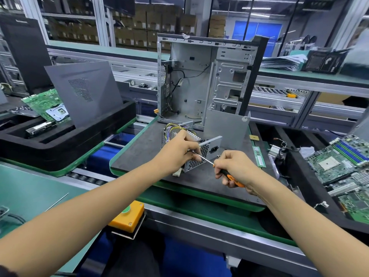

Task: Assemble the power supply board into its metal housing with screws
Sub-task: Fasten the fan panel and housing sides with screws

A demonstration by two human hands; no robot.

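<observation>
The power supply housing (201,154) is lying on the dark surface (139,154), just in front of the open computer case (203,80), with its bundle of coloured wires (173,127) spilling out at the far end. The left hand (179,151) is wrapping over the top of the housing and pressing it steady, fingers closed on the perforated metal. The right hand (232,169) is gripping the orange-and-black handle of a screwdriver (217,166), whose thin shaft is angling up and left toward the honeycomb grille face near the left fingers. The board itself is hidden inside the metal box, so it appears already seated, and the work is looking well into the screw-fastening stage. I cannot tell how many screws are in; no loose screws are showing clearly on the surface.
</observation>
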